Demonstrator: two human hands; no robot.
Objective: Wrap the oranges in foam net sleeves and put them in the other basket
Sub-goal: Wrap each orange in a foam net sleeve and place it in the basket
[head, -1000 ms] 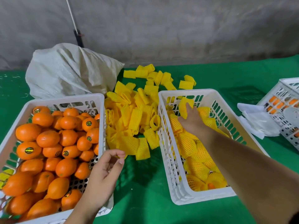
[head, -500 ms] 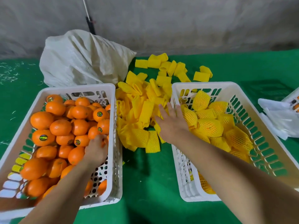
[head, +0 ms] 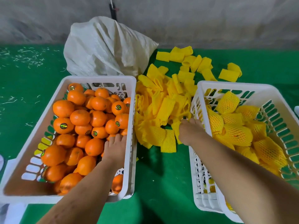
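Nearest the camera, two bare forearms reach out over a green cloth (head: 163, 172). The left hand (head: 115, 147) is down inside the left basket (head: 131, 126), near its right wall, fingers lying on the oranges (head: 80, 117); whether it grips one cannot be told, since the fingertips are hidden among the fruit. The right hand (head: 191, 132) crosses the near left rim of the right basket (head: 196, 97) and reaches into the sleeves (head: 161, 110), its fingers curled down into the yellow foam; they seem to pinch a sleeve, but the grip itself is hidden. The left basket is heaped with bare oranges, some with round stickers. The right basket holds wrapped oranges (head: 237, 133), each in a yellow net sleeve. The loose sleeves lie piled on the cloth between the two baskets, and more are scattered farther back. Behind the left basket sits a crumpled white sack (head: 106, 47), against a grey wall (head: 210, 18).
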